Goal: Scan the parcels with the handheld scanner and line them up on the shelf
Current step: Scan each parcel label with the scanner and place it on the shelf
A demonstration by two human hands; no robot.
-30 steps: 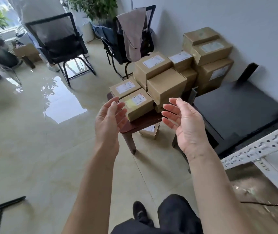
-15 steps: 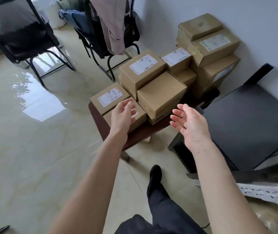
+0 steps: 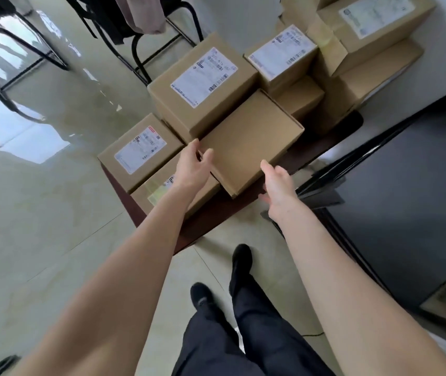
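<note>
The left hand (image 3: 193, 169) grips the near left corner of a plain brown parcel (image 3: 251, 142), thumb on top and fingers curled over its edge. The right hand (image 3: 277, 185) touches the parcel's near right edge with fingers apart. The parcel lies atop other parcels near the tabletop's (image 3: 211, 213) front edge

A single wide-angle head-worn view looks steeply forward and down from standing height, close over the person's own forearms and legs, facing the low table (image 3: 162, 213) stacked with parcels (image 3: 202, 85) at centre, shiny floor (image 3: 40, 213) left, dark surface (image 3: 406, 199) right, wall far right.
</note>
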